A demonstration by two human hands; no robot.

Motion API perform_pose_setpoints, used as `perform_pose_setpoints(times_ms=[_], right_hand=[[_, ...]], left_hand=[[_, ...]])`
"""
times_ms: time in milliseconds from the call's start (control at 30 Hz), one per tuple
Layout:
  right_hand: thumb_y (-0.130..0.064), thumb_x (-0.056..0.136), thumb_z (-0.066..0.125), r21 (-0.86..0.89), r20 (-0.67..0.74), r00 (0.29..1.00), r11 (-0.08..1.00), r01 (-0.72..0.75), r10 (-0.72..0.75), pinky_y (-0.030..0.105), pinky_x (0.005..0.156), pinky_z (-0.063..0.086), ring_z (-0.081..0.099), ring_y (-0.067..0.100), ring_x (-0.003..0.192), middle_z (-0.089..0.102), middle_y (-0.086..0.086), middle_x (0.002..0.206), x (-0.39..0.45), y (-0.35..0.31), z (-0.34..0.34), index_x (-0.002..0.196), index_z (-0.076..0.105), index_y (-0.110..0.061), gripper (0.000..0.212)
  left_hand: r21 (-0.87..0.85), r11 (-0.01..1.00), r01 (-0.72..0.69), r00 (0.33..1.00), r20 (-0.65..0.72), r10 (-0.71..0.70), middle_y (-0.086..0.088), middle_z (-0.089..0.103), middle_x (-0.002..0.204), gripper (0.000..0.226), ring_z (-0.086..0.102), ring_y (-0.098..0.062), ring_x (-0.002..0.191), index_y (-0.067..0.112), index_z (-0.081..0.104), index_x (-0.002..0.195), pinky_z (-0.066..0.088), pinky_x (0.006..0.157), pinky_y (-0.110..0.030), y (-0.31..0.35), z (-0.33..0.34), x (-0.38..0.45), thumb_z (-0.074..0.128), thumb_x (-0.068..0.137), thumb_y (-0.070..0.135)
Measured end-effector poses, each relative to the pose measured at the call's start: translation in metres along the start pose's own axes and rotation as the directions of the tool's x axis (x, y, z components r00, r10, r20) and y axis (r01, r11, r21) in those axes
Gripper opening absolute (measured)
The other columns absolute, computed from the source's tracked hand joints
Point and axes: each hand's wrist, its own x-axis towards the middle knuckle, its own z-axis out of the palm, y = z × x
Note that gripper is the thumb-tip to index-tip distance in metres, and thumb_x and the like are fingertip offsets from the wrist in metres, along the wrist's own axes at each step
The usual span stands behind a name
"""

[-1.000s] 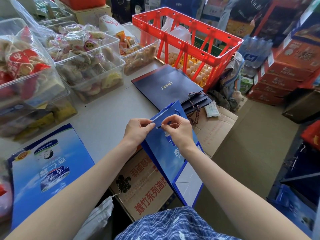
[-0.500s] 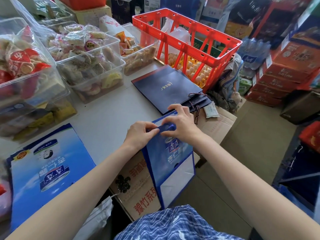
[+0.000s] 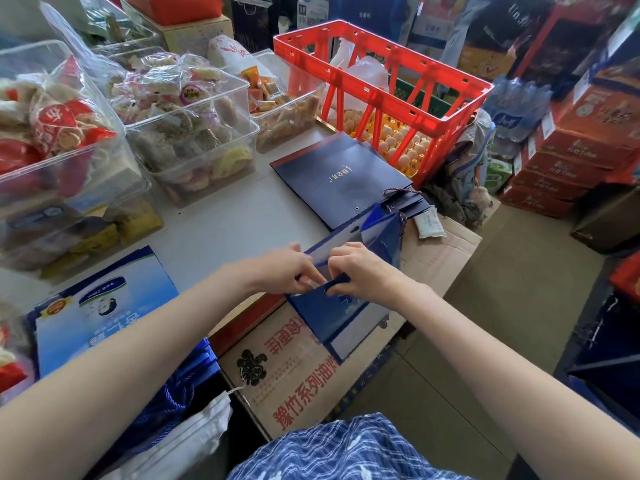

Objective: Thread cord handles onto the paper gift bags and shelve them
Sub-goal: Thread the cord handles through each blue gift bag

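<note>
A blue paper gift bag (image 3: 341, 315) is held open at its mouth over the table's near edge. My left hand (image 3: 289, 271) pinches the near top rim, and my right hand (image 3: 360, 271) grips the same rim beside it, fingertips almost touching. A short dark blue cord (image 3: 337, 281) shows between the fingers. Flat navy bags (image 3: 341, 176) with twisted cords at their tops lie stacked behind. More flat blue printed bags (image 3: 100, 308) lie at the left, and a bundle of blue cords (image 3: 173, 393) hangs below the table.
Clear tubs of wrapped snacks (image 3: 194, 133) line the grey table (image 3: 221, 230) on the left. A red crate (image 3: 384, 81) stands over trays of eggs at the back. A cardboard box (image 3: 298, 375) sits below the table edge. Stacked cartons (image 3: 571, 150) fill the right.
The blue bag has been lowered and its mouth spread open. Both hands moved down and closer together on the top rim.
</note>
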Motion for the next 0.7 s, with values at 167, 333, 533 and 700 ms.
perform_pose_setpoints(times_ms=[167, 333, 533, 700], right_hand=[[-0.026, 0.079, 0.073, 0.036, -0.065, 0.998, 0.999, 0.028, -0.025, 0.030, 0.083, 0.034, 0.038, 0.015, 0.082, 0.046, -0.003, 0.082, 0.000, -0.002, -0.010, 0.073, 0.047, -0.016, 0.029], [-0.028, 0.079, 0.072, 0.008, -0.108, 0.994, 1.000, -0.006, 0.007, 0.019, 0.082, 0.022, 0.038, 0.014, 0.088, 0.045, -0.004, 0.084, -0.002, -0.003, -0.005, 0.075, 0.046, -0.015, 0.030], [-0.031, 0.077, 0.073, 0.027, -0.108, 0.993, 0.999, -0.043, 0.045, 0.031, 0.091, 0.028, 0.040, 0.015, 0.082, 0.043, -0.005, 0.082, -0.010, -0.008, 0.028, 0.076, 0.043, -0.017, 0.033], [-0.034, 0.082, 0.069, 0.035, -0.108, 0.993, 0.999, -0.040, 0.044, 0.036, 0.092, 0.032, 0.040, 0.013, 0.080, 0.054, -0.002, 0.087, -0.018, -0.012, 0.057, 0.077, 0.051, -0.014, 0.027]], left_hand=[[0.098, 0.993, -0.061, 0.937, -0.338, 0.091, 0.008, 0.045, 0.088, 0.020, 0.029, -0.010, 0.089, 0.025, 0.072, 0.103, 0.037, 0.081, -0.033, -0.001, 0.006, -0.001, 0.062, 0.087, 0.029], [0.173, 0.978, -0.121, 0.855, -0.483, 0.191, 0.000, 0.061, 0.076, 0.007, 0.053, -0.023, 0.074, 0.019, 0.076, 0.080, 0.042, 0.052, -0.027, -0.002, 0.012, -0.003, 0.071, 0.077, 0.017], [0.259, 0.955, -0.146, 0.940, -0.265, 0.216, 0.004, 0.058, 0.096, 0.020, 0.044, -0.015, 0.086, 0.024, 0.072, 0.098, 0.036, 0.065, -0.023, 0.002, 0.021, -0.001, 0.052, 0.093, 0.028], [0.099, 0.990, -0.098, 0.988, -0.109, 0.109, 0.012, 0.049, 0.090, 0.021, 0.044, -0.010, 0.094, 0.026, 0.071, 0.101, 0.042, 0.076, -0.023, -0.003, 0.041, -0.006, 0.055, 0.091, 0.033]])
